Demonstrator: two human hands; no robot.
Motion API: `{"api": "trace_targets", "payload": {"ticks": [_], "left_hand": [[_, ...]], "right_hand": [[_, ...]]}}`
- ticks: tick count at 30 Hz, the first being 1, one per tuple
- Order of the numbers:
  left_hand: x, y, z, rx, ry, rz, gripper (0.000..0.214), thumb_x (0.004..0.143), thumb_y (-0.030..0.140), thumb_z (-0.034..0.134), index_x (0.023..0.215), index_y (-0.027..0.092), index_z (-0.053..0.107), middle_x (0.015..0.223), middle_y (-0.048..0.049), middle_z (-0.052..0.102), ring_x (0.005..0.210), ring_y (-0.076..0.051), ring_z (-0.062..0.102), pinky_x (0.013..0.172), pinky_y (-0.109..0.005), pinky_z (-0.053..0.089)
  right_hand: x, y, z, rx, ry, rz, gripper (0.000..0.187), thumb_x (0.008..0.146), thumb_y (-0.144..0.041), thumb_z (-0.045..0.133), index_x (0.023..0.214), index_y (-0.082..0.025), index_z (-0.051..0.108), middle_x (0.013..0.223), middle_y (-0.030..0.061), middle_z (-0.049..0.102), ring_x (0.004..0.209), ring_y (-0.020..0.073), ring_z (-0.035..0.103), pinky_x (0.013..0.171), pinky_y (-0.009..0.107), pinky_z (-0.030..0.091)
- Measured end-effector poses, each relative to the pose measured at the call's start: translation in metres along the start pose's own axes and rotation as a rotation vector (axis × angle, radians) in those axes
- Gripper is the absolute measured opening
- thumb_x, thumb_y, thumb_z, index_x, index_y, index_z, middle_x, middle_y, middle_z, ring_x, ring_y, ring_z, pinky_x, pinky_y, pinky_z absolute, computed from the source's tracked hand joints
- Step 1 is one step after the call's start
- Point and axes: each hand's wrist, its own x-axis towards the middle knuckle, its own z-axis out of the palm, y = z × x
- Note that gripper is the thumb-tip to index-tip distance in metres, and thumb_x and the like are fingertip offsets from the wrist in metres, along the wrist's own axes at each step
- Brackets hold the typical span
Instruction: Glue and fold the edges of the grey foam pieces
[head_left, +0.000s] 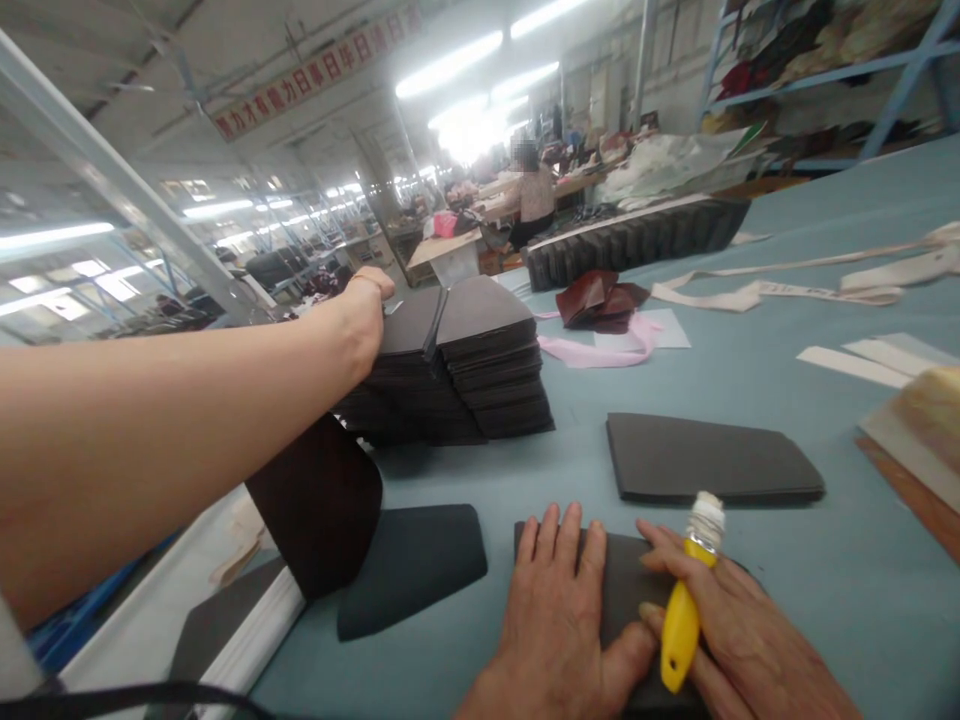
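Observation:
My left hand [551, 610] lies flat, fingers stretched out, on a dark grey panel [622, 570] near the front of the table. My right hand [742, 625] rests at the panel's right side and holds a yellow-handled brush [684, 615]. The brush's whitish head points away from me. Just beyond my right hand lies a low stack of dark grey panels [712, 460]. Left of my left hand, a single dark panel [420, 570] lies flat, partly overlapped by a dark brown piece [322, 510].
Another person's arm [195, 420] reaches in from the left to tall stacks of dark panels [487, 350]. Dark red scraps [600, 300], a pink strip [600, 348] and pale strips [750, 292] lie behind. A long row of dark pieces [637, 240] is further back.

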Motion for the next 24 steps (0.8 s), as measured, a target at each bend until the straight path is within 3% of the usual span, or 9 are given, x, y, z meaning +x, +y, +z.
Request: {"api": "trace_targets", "payload": {"ticks": [7, 12, 16, 24], "left_hand": [[-0.002, -0.001, 0.003, 0.046, 0.028, 0.021, 0.089, 0.106, 0.078, 0.040, 0.175, 0.021, 0.038, 0.186, -0.0111, 0.023, 0.174, -0.037, 0.021, 0.143, -0.065, 0.018], [-0.003, -0.002, 0.006, 0.051, 0.087, 0.037, 0.085, 0.106, 0.076, 0.042, 0.173, 0.023, 0.042, 0.185, -0.0101, 0.029, 0.172, -0.036, 0.027, 0.143, -0.064, 0.020], [-0.001, -0.003, 0.011, 0.067, 0.132, 0.030, 0.086, 0.103, 0.078, 0.046, 0.170, 0.024, 0.047, 0.183, -0.0110, 0.033, 0.171, -0.040, 0.030, 0.141, -0.069, 0.021], [0.000, -0.004, 0.011, 0.059, 0.140, -0.012, 0.096, 0.101, 0.081, 0.049, 0.171, 0.016, 0.043, 0.183, -0.0170, 0.031, 0.172, -0.042, 0.026, 0.141, -0.067, 0.025]], "right_hand": [[0.006, 0.004, -0.004, -0.032, 0.036, -0.034, 0.024, 0.109, -0.031, 0.045, 0.124, -0.021, 0.062, 0.124, 0.0143, 0.084, 0.102, 0.0262, 0.085, 0.084, 0.037, 0.067], [0.002, 0.006, 0.000, -0.042, 0.009, -0.019, 0.021, 0.108, -0.030, 0.047, 0.120, -0.021, 0.062, 0.128, 0.0174, 0.083, 0.106, 0.0300, 0.084, 0.087, 0.042, 0.066], [-0.001, 0.007, 0.004, -0.042, 0.000, -0.014, 0.021, 0.109, -0.031, 0.045, 0.119, -0.021, 0.060, 0.127, 0.0195, 0.082, 0.106, 0.0317, 0.083, 0.087, 0.045, 0.066], [-0.006, 0.010, 0.004, -0.026, -0.035, 0.010, 0.027, 0.113, -0.038, 0.042, 0.122, -0.021, 0.060, 0.133, 0.0196, 0.079, 0.111, 0.0319, 0.081, 0.092, 0.046, 0.065]]}}
